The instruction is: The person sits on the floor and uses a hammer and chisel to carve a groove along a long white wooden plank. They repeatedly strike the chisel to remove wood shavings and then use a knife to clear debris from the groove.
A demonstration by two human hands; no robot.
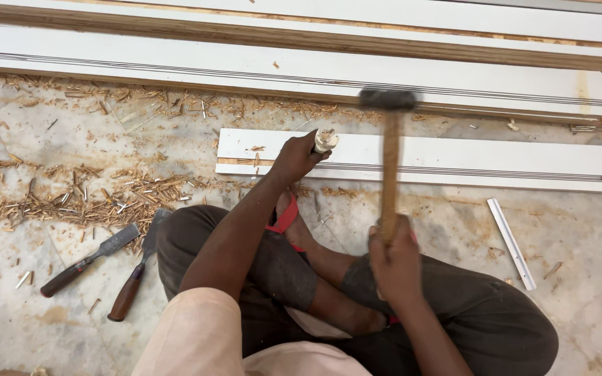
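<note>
1. Chisel (325,140), its pale battered handle top showing, stands on the white grooved board (454,161); the left hand (294,157) is wrapped tightly around it.
2. Hammer (388,160) has a worn wooden shaft and a dark blurred head, at three o'clock from the chisel; the right hand (393,259) is clenched around the shaft's end.
3. Two spare chisels (109,268) with dark handles lie at nine o'clock on the dusty stone floor (580,230), beside splintery wood shavings (99,198).
</note>
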